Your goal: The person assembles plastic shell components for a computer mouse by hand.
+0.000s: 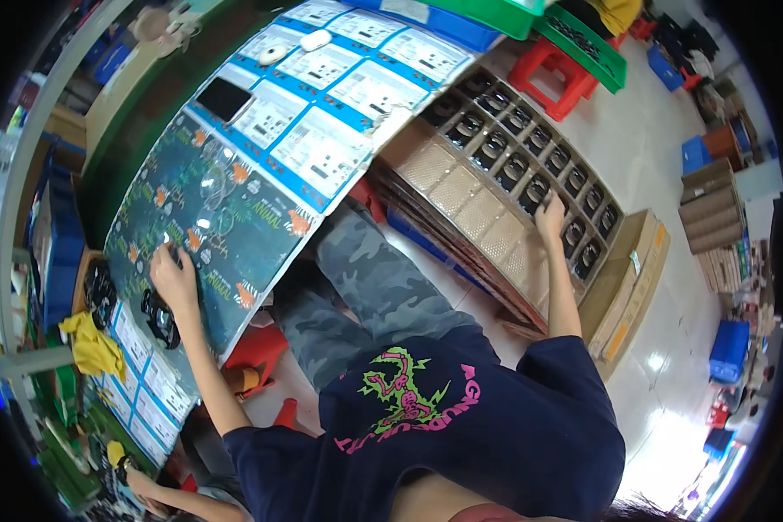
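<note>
My right hand (549, 217) reaches over a brown compartment tray (461, 197) on the right. Its fingers are bent down, thumb close to the fingertips, at a black looped item (536, 187) in one compartment. The item's exact kind is too small to tell. My left hand (174, 271) rests over a dark patterned mat (235, 209) on the table. Its fingers are bent, with a gap between thumb and index finger and nothing visible between them. Beside that wrist, more black looped items (159, 318) lie at the mat's edge.
A black phone (224, 100) and a white rounded case (316, 40) lie on the table's printed sheets (322, 148). Brown trays are stacked under the top one, next to flat cardboard boxes (628, 283). A red stool (552, 74) stands beyond. Another person's hand (139, 485) works at lower left.
</note>
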Demonstrator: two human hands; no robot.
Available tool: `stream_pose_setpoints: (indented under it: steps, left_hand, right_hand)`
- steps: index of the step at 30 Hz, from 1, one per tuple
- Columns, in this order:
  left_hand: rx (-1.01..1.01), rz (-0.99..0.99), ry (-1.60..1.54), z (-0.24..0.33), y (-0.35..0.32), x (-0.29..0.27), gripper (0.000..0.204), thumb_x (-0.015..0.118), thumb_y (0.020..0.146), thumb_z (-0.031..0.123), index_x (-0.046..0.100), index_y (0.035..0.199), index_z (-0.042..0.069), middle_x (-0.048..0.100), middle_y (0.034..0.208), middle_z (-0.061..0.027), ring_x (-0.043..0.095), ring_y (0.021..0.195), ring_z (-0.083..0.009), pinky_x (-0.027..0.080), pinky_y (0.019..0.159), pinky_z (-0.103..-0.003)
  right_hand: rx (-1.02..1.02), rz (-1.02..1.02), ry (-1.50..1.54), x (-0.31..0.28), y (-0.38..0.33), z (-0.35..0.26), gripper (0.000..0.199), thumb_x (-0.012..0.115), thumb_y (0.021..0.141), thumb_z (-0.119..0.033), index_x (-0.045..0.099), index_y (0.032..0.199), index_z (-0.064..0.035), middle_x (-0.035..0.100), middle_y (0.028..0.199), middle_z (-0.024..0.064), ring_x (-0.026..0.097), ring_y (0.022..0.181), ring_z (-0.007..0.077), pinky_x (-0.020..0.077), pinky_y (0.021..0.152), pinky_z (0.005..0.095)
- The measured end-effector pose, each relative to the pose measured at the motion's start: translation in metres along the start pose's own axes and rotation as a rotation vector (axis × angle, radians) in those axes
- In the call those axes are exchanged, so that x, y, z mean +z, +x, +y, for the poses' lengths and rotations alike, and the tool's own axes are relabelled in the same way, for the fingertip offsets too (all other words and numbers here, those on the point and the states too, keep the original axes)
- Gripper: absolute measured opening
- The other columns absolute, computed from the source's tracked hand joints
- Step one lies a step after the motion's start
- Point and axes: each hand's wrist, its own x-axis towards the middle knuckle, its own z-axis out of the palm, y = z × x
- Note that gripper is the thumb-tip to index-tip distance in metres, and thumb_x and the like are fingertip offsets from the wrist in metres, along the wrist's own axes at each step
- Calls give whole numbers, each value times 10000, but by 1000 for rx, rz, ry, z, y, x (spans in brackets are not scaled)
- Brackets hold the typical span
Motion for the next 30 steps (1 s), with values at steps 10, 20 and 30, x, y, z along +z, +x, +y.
stream_pose_setpoints:
  steps: [10, 20, 30]
  left_hand:
    - [-89, 67, -202, 1, -15, -14, 139, 542, 746, 59, 570, 875, 15, 582, 827, -122, 532, 821, -293, 397, 751, -370]
    - [-103, 154, -191, 7, -26, -39, 145, 545, 714, 33, 558, 858, 23, 566, 818, -95, 522, 805, -264, 374, 717, -352]
    - [-120, 151, -89, 17, -22, -19, 219, 577, 713, 81, 543, 922, 28, 542, 829, -129, 518, 824, -298, 392, 729, -369]
  right_hand:
    - [-185, -219, -291, 9, 12, 42, 504, 559, 710, -90, 439, 1185, 28, 501, 1101, 206, 434, 1052, 354, 340, 930, 401]
    - [-283, -161, -320, 11, 48, 22, 489, 646, 675, -111, 460, 1114, -2, 567, 983, 192, 498, 937, 363, 395, 822, 406]
    - [-463, -99, 16, -69, 12, -114, 325, 641, 721, -106, 544, 1009, 7, 579, 746, 133, 541, 664, 242, 436, 609, 332]
